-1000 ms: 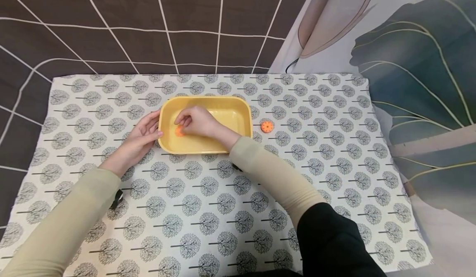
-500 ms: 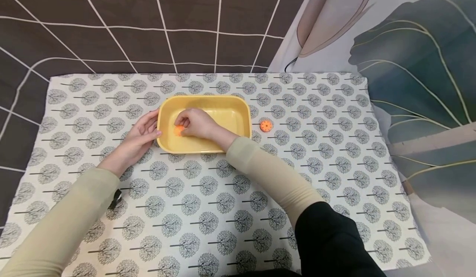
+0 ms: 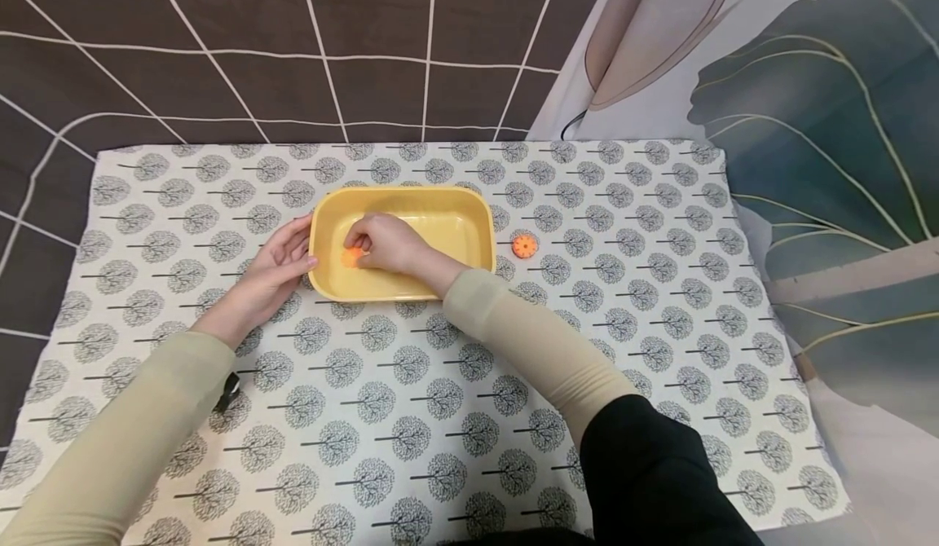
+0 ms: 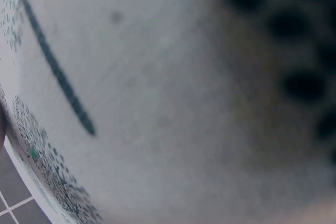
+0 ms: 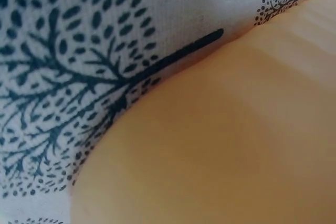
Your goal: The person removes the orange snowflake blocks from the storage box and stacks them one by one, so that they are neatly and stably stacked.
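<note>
A yellow rectangular basin [image 3: 447,289] sits on the patterned cloth in the head view. Inside its left half, my right hand [image 3: 389,243] pinches an orange disc [image 3: 352,257] low over the basin floor; the fingers partly cover the disc. My left hand [image 3: 275,265] rests against the basin's left end, thumb tip at the rim and loosely bent fingers along the outer wall. Another orange disc [image 3: 524,246], round with a ring of small dark marks, lies on the cloth just right of the basin. Neither wrist view shows the fingers.
A white cloth [image 3: 411,481] printed with dark trees covers the table. Behind its far edge hangs a dark cloth [image 3: 381,94] with white grid lines. A leaf-patterned curtain [image 3: 829,171] hangs along the right side. A small black object [image 3: 229,391] shows beside the left forearm.
Both hands keep their places at the basin, and the right hand still pinches the orange disc. Only the head view has shifted slightly.
</note>
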Demonstrator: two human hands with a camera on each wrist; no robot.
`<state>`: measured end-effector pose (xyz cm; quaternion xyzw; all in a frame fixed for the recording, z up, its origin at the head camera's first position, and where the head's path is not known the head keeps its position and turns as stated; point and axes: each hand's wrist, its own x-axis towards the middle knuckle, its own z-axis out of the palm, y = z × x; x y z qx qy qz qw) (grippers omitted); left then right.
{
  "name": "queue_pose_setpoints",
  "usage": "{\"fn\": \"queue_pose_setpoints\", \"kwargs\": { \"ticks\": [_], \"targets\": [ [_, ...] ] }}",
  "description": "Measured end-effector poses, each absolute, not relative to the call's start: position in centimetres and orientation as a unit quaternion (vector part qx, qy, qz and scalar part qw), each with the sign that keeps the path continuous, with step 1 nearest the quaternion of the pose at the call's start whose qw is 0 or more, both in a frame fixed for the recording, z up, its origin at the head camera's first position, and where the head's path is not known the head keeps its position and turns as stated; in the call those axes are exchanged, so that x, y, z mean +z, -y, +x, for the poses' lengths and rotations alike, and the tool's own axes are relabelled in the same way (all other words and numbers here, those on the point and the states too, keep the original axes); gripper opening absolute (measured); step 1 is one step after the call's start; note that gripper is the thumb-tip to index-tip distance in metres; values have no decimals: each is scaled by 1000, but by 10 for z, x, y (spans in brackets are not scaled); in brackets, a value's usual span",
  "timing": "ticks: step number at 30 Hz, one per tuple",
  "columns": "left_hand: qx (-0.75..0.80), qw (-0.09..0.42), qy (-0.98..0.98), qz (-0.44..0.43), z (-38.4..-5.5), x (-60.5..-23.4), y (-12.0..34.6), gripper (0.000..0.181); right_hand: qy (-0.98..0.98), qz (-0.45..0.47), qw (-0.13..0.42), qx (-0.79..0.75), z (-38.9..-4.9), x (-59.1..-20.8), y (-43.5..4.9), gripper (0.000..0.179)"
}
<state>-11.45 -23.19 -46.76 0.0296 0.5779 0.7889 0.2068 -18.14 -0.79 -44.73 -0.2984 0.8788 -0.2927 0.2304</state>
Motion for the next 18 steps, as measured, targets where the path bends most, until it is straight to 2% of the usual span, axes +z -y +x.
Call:
{"fn": "queue_pose_setpoints", "kwargs": {
  "ticks": [10,18],
  "targets": [
    [778,209,-592,27,-115,-466,232,71,-887,-284,241,-274,-181,-445,10,32],
    [775,211,-595,25,-115,-465,232,74,-880,-256,248,-315,-180,-440,8,31]
  ]
}}
